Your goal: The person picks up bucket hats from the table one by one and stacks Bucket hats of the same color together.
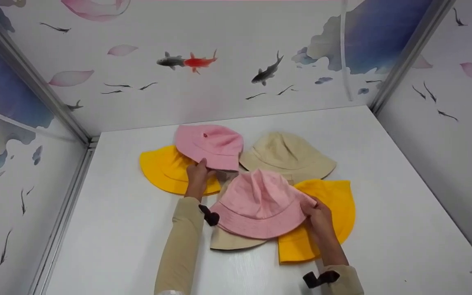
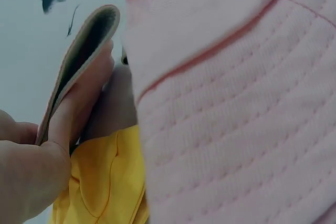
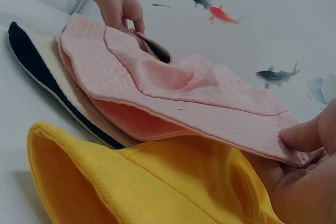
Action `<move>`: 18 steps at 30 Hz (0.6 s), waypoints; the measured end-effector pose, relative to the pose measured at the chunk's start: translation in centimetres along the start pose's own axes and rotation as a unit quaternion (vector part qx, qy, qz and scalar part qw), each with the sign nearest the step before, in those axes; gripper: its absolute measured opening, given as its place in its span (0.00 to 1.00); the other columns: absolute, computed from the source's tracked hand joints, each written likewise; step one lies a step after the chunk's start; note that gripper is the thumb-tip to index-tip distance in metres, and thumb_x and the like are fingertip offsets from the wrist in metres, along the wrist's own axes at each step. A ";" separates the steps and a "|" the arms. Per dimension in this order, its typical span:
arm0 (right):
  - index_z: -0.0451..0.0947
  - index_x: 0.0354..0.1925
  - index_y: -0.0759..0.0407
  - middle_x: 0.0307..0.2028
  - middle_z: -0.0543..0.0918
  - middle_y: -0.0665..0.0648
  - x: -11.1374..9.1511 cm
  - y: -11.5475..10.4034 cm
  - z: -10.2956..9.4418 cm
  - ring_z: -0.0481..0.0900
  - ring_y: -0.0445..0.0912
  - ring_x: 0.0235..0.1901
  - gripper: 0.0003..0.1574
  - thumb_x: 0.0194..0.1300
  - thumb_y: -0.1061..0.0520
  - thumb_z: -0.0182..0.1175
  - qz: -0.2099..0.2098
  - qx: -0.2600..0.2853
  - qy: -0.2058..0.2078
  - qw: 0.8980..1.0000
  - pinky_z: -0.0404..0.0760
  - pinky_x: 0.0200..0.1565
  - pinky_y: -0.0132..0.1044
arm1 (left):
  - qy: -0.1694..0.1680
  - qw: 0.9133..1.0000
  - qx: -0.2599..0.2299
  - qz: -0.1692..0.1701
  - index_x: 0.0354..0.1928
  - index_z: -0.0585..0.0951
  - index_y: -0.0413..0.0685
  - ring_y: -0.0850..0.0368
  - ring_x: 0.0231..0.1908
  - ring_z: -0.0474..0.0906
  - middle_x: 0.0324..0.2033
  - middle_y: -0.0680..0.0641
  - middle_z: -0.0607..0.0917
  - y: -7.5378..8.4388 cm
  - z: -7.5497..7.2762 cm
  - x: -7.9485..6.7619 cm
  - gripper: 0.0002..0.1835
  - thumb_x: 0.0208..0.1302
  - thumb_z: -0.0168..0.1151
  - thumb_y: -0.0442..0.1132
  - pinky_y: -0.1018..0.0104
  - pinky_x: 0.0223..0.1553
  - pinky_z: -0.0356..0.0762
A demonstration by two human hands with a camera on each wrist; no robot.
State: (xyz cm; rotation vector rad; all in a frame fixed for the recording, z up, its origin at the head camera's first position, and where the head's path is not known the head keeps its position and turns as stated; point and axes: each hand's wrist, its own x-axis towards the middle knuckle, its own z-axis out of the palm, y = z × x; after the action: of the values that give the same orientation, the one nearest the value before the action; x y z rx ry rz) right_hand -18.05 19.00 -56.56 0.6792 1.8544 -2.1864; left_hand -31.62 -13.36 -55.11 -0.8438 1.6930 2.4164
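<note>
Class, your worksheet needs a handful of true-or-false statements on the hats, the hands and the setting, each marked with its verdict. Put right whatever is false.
1. The right hand grips the front pink hat. True.
2. The left hand holds nothing. False: its fingers pinch the rear pink hat.
3. The front pink hat covers part of the nearer yellow hat. True.
4. The back wall is plain white. False: it bears printed pictures, among them a red fish.
5. The nearer beige hat lies partly beneath the front pink hat. True.
</note>
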 end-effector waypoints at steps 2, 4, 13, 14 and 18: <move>0.67 0.71 0.53 0.60 0.74 0.53 0.0 0.0 0.1 0.71 0.50 0.57 0.27 0.77 0.53 0.50 0.002 -0.005 0.003 1.000 0.79 0.54 0.25 | 0.001 1.000 -0.014 0.000 0.73 0.65 0.49 0.50 0.53 0.76 0.60 0.42 0.77 0.2 -0.2 -0.3 0.24 0.78 0.49 0.38 0.59 0.64 0.77; 0.66 0.71 0.52 0.61 0.73 0.53 0.0 -0.1 0.1 0.71 0.49 0.57 0.27 0.77 0.52 0.50 0.005 -0.008 0.007 1.000 0.79 0.54 0.25 | 0.003 0.999 -0.033 -0.004 0.72 0.65 0.49 0.49 0.52 0.77 0.59 0.42 0.77 0.3 -0.4 -0.6 0.25 0.77 0.50 0.36 0.59 0.62 0.78; 0.66 0.71 0.52 0.59 0.73 0.52 0.1 0.1 0.2 0.71 0.49 0.56 0.28 0.77 0.50 0.52 0.008 -0.011 0.007 1.000 0.79 0.53 0.23 | -0.014 0.996 -0.094 -0.001 0.71 0.67 0.51 0.52 0.43 0.81 0.55 0.43 0.78 0.8 -1.9 -1.7 0.26 0.73 0.54 0.31 0.62 0.55 0.82; 0.66 0.71 0.53 0.58 0.73 0.52 0.1 0.1 0.2 0.71 0.49 0.56 0.28 0.77 0.50 0.52 0.006 -0.009 0.006 1.000 0.79 0.53 0.24 | -0.020 0.995 -0.102 0.000 0.70 0.67 0.50 0.53 0.42 0.81 0.55 0.43 0.78 0.9 -2.0 -1.9 0.26 0.73 0.54 0.30 0.63 0.54 0.83; 0.66 0.71 0.52 0.56 0.74 0.51 0.1 0.2 0.2 0.72 0.48 0.55 0.29 0.76 0.49 0.53 0.001 -0.003 0.003 1.000 0.79 0.54 0.25 | -0.045 0.992 -0.120 -0.002 0.67 0.65 0.48 0.53 0.41 0.81 0.54 0.45 0.76 1.4 -2.6 -2.3 0.26 0.69 0.53 0.28 0.64 0.52 0.84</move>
State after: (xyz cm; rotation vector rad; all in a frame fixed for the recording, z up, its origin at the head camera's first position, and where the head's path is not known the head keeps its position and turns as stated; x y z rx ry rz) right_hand -18.14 18.77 -56.73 0.6880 1.8629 -2.1780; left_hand -29.15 -15.64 -53.46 -0.7476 1.3887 2.6472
